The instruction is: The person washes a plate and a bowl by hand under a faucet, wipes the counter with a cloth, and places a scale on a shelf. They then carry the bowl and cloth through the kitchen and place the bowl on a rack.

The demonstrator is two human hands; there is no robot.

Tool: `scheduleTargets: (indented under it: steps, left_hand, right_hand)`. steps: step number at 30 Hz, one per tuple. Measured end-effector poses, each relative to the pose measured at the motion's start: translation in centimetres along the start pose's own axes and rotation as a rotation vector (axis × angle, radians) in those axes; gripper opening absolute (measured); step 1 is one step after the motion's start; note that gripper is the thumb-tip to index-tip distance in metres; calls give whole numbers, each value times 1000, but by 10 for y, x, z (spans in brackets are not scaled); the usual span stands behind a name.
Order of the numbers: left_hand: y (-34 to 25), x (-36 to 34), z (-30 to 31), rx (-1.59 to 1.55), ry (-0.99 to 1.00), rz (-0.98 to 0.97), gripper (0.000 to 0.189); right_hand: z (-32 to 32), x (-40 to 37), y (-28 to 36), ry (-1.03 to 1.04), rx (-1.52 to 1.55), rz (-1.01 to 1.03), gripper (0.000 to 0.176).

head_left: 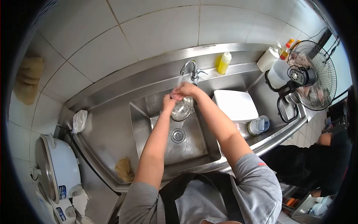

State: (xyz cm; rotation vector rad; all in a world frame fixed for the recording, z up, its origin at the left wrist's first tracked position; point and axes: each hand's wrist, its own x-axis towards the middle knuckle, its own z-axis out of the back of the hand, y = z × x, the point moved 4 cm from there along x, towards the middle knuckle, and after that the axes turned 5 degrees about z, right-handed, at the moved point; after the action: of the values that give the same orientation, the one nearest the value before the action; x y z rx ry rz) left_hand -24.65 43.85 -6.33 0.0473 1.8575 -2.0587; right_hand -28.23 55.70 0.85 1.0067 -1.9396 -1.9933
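Note:
Water runs from the curved metal tap point(192, 64) onto my two hands, which meet just under its spout. My left hand point(169, 102) is closed, its fingers up against the right one. Bent at the wrist, my right hand point(184, 90) has its fingers curled in toward the left. I cannot tell what, if anything, is between them. Directly below is a round, shiny metal bowl point(181, 113) with water in it, partly hidden by my hands and forearm. It is in the steel sink basin point(192, 143), behind the drain point(177, 136).
Right of the basin are a white rectangular board point(235, 105) and a small white tub point(258, 125). A yellow squeeze bottle point(224, 62) stands behind the tap. A fan point(312, 75) is at the right. Left are a brown cloth point(124, 170) and large cooker point(59, 166). Another person point(317, 164) stands right.

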Motion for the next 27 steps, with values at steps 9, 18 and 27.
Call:
scheduleTargets:
  steps: [9, 18, 27]
  left_hand:
    - [-37, -32, 13, 474, 43, -391, 19]
    - [-39, -82, 51, 488, -101, -455, 28]
    - [-50, -146, 69, 431, -274, -573, 18]
  right_hand:
    - [193, 14, -89, -1082, 154, 300, 32]
    - [158, 14, 27, -924, 364, 238, 20]
    - [55, -71, 22, -236, -665, 408, 65]
